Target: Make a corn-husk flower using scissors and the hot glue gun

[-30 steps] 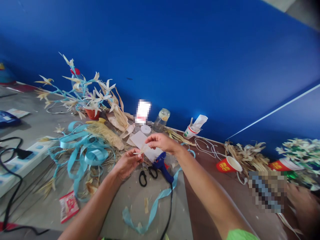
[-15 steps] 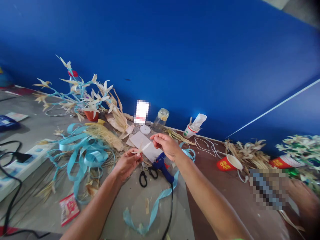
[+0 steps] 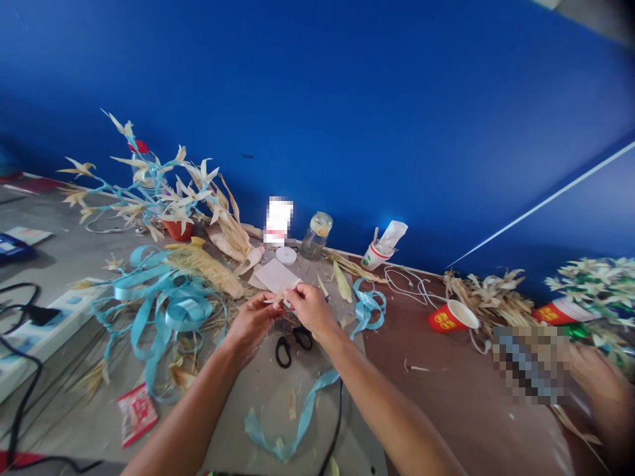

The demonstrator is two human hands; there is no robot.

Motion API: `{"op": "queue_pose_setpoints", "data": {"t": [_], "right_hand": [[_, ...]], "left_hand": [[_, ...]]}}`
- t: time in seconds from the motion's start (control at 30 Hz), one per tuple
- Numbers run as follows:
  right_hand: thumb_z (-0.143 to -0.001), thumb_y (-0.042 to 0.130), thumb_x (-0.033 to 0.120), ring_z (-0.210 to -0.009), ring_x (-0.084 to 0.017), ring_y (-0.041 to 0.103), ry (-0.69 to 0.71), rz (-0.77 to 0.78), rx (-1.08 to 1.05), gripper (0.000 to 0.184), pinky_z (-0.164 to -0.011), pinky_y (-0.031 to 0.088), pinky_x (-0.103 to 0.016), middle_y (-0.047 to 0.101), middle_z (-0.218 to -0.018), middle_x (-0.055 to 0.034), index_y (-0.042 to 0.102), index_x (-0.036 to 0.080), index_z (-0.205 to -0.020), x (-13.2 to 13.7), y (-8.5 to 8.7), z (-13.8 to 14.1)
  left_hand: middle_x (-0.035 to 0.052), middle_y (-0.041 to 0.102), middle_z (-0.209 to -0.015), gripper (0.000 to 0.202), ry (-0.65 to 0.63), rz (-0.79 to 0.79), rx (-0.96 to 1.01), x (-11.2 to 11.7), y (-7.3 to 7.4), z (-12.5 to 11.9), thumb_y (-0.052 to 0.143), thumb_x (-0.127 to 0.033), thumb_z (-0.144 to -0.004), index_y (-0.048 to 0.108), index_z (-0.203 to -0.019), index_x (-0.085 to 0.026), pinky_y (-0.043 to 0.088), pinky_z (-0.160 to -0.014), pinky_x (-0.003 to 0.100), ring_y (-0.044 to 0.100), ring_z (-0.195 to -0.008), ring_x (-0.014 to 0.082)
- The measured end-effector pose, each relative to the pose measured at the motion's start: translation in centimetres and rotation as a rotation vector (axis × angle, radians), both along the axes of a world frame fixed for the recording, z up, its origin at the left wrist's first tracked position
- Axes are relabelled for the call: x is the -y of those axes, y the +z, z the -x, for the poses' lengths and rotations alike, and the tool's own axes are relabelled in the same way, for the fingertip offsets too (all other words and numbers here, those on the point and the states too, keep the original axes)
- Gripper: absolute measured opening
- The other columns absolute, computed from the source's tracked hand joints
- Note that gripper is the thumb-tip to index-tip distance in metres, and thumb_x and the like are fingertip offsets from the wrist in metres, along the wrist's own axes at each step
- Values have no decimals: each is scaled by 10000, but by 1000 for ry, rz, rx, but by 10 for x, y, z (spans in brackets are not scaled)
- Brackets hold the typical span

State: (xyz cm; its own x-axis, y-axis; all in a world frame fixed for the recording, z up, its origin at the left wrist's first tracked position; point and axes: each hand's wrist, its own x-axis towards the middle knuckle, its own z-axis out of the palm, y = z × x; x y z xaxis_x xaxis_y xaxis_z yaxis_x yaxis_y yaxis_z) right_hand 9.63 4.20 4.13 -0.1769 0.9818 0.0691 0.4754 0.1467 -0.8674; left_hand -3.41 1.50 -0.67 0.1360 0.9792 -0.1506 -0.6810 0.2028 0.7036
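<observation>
My left hand point(image 3: 254, 322) and my right hand point(image 3: 311, 309) meet over the middle of the table, fingertips pinched together on a small pale corn-husk flower point(image 3: 278, 297). Both hands are closed on it. Black-handled scissors point(image 3: 292, 346) lie on the table just below my hands. The glue gun is hidden under my right hand; only its black cord point(image 3: 336, 426) shows.
A tangle of light blue ribbon point(image 3: 163, 305) and a corn-husk flower spray in an orange pot point(image 3: 174, 218) stand left. White card point(image 3: 274, 274), a jar point(image 3: 317, 235), paper cups point(image 3: 452, 317) and husk piles sit behind. Another person's hand point(image 3: 598, 383) works at the right edge.
My right hand has come down and left from above the glue gun to join my left hand on the husk flower. The view has shifted slightly.
</observation>
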Motion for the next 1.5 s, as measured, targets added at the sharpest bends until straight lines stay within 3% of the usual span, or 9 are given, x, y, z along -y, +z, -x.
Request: {"op": "queue_pose_setpoints", "data": {"t": [0.37,0.6,0.93,1.23,1.4,1.5], "right_hand": [[-737,499,290,-493,-102,403,52,6,94,245,-506,282,-228,457,-473,36,489,182,-517,-2,13,-7],[-739,497,303,-509,-94,404,84,20,101,276,-506,277,-219,439,-484,43,455,176,-497,-4,16,-10],[-661,578,349,-446,-75,347,-14,254,-320,222,-480,282,-222,425,-464,64,496,177,-546,-4,13,-12],[-649,579,345,-470,-82,372,-247,188,-599,182,-508,298,-232,433,-482,54,541,175,-597,-11,8,-20],[-685,534,376,-475,-91,368,-222,212,-486,211,-478,285,-225,431,-501,50,524,183,-600,1,-3,-20],[-661,573,367,-531,-102,404,-226,142,-330,194,-519,323,-223,471,-556,43,509,190,-613,8,-9,-18]], "left_hand": [[44,680,-700,203,-30,-116,-199,0,-6,-3,751,-243,-620,659,-766,-137,442,-713,277,611,-662,145],[39,690,-664,200,-37,-105,-239,3,-1,-3,751,-263,-615,667,-756,-148,431,-725,287,619,-657,155],[49,685,-686,154,-39,-144,-310,6,5,-3,721,-263,-646,644,-702,-142,427,-680,276,603,-654,157],[46,677,-678,160,-31,-121,-283,5,2,-3,733,-261,-624,635,-673,-144,438,-632,268,593,-627,152],[20,685,-664,187,58,-59,-236,3,5,-3,766,-234,-577,623,-671,-159,451,-665,258,605,-641,139],[30,692,-684,218,73,1,-233,3,9,-2,778,-251,-562,619,-680,-158,466,-656,263,619,-648,150]]}}
